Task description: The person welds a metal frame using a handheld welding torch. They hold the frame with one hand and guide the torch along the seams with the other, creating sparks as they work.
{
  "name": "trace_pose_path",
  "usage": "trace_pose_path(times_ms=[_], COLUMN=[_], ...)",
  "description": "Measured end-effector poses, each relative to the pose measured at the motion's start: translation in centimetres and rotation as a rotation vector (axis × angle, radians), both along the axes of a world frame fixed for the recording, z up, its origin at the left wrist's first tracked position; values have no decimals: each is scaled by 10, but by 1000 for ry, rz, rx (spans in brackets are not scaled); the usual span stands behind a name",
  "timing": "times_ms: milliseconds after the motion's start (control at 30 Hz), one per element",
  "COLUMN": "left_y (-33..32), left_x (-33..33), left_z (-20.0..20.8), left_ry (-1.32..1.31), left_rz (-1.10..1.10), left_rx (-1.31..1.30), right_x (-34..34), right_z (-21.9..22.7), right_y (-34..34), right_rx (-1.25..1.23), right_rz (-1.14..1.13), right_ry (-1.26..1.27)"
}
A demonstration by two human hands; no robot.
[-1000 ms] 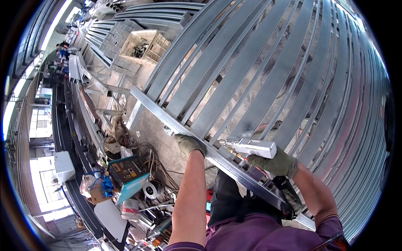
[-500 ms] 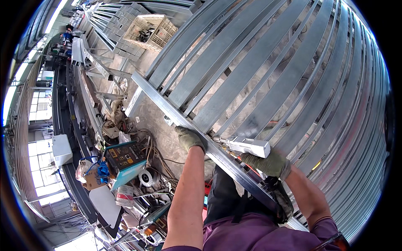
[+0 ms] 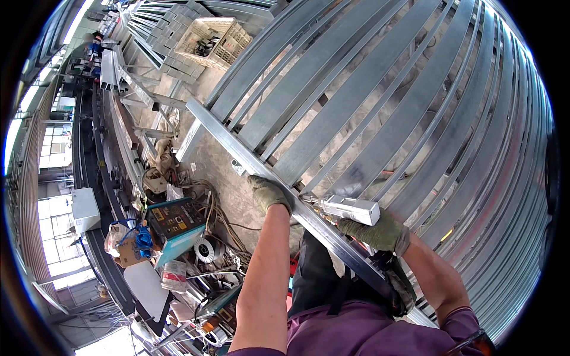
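My gloved left hand (image 3: 270,194) is closed over the outer edge of a long silver metal rail (image 3: 228,140), which crosses in front of me on a slant. Flat metal slats (image 3: 356,101) of wide and narrow widths run away from this rail's far side. In my gloved right hand (image 3: 386,232) is a silver, box-bodied welding gun (image 3: 354,210). Its thin nozzle points left, toward the rail where a slat meets it, just right of my left hand. Whether the tip touches metal I cannot tell. The gun hides most of my right fingers.
Left of the rail stand a teal-sided control box (image 3: 178,222), a wire spool (image 3: 206,249) and tangled cables (image 3: 228,231) on the floor. A cream plastic crate (image 3: 234,44) sits at the back. Stacked metal bars (image 3: 510,237) fill the right side.
The gun and my right hand have shifted very slightly left. My left hand keeps its place on the rail. The view has moved a little.
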State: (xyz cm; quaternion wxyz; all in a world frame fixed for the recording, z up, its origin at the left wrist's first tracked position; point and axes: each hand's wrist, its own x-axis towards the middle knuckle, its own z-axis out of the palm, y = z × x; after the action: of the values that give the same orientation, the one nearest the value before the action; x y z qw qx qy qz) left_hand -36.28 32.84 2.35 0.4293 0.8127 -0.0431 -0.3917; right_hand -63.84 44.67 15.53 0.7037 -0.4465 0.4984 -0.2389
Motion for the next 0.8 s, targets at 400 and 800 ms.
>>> trace_pose_path(times_ms=[400,800], left_y=[14,24], left_x=[54,154], left_z=[-83,-285], left_ry=[-74,-1649], left_rz=[-78,-881], left_rx=[-183,-194], right_x=[12,9], right_z=[2,5], right_y=[-3,-1], right_rx=[14,-14], right_rz=[33,57], right_ry=[-38,50])
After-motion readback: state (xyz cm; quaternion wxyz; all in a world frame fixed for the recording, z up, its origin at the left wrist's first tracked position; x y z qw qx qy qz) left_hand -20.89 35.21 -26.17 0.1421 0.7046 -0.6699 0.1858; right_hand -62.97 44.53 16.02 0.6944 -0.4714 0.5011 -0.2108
